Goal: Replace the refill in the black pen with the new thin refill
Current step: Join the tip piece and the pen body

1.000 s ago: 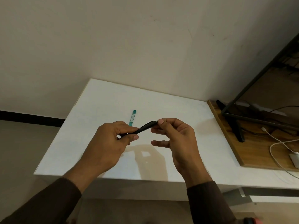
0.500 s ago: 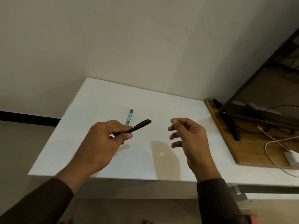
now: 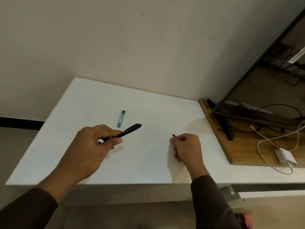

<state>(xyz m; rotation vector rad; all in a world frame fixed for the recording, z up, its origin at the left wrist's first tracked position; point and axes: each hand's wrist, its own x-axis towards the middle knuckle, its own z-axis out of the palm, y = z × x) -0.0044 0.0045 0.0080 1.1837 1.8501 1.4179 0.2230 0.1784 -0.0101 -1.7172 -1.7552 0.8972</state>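
Head view: left hand holds the black pen above the white table, left of centre. Thumb and fingers are curled round the pen's near end; the rest of the barrel sticks out up and to the right, tilted, clear of the table top. The free end of the barrel looks blunt and stepped; too small to tell if it is open.

Right hand is right of centre, low over the table, knuckles up, fingers curled in. Thumb and forefinger pinch a small dark piece whose tip pokes out toward the far left. Only that tip shows, so I cannot tell what part it is or how long. Can't tell if the hand rests on the table or hovers just over it; its shadow lies directly under it.

Teal refill packet lies flat on the table, just beyond the left hand and near the pen's middle, long axis running near-to-far. It has a pale label on top. No hand touches it. The refill itself is not discernible inside.

Both hands are well apart, with bare table between them.

Right side: wooden board butts against the table's right part. On it are a black monitor stand, a white charger and a white cable looping over the board.
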